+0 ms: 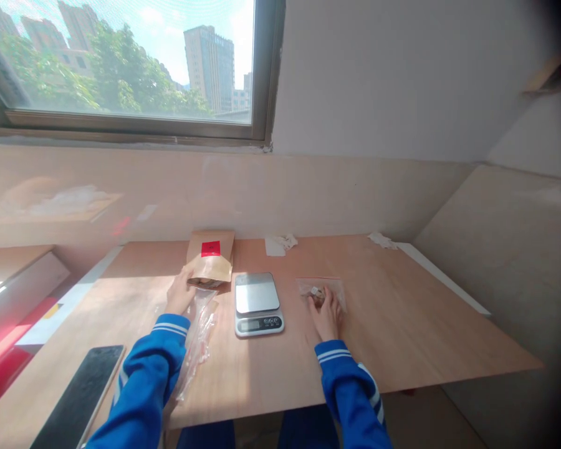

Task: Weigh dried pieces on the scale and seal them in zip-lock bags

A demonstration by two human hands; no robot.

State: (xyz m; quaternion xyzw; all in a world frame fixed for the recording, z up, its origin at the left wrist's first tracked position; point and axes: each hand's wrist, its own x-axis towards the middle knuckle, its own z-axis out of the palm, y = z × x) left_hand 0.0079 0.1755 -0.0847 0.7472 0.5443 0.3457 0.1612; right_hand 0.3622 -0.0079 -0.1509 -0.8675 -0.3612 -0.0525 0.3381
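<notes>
My left hand (181, 292) grips the left near corner of a kraft paper bag (219, 272) with a red label. The bag lies with its open mouth towards me, and something brownish shows just inside. Beneath my left wrist, several crumpled clear plastic bags (199, 346) spread over the tabletop. On the right, my right hand (326, 315) is over a small clear zip bag (336, 285), its thumb and fingers curled around brown contents that I cannot make out. A kitchen scale (257, 296) with a steel plate sits between my hands, nothing on it.
A large dark phone or tablet (81, 393) lies at the left front of the wooden table (402, 318). White paper and crumpled tissue (280, 244) lie along the back edge, with another tissue (382, 241) farther right. Behind the table stand a wall and a window (121, 62).
</notes>
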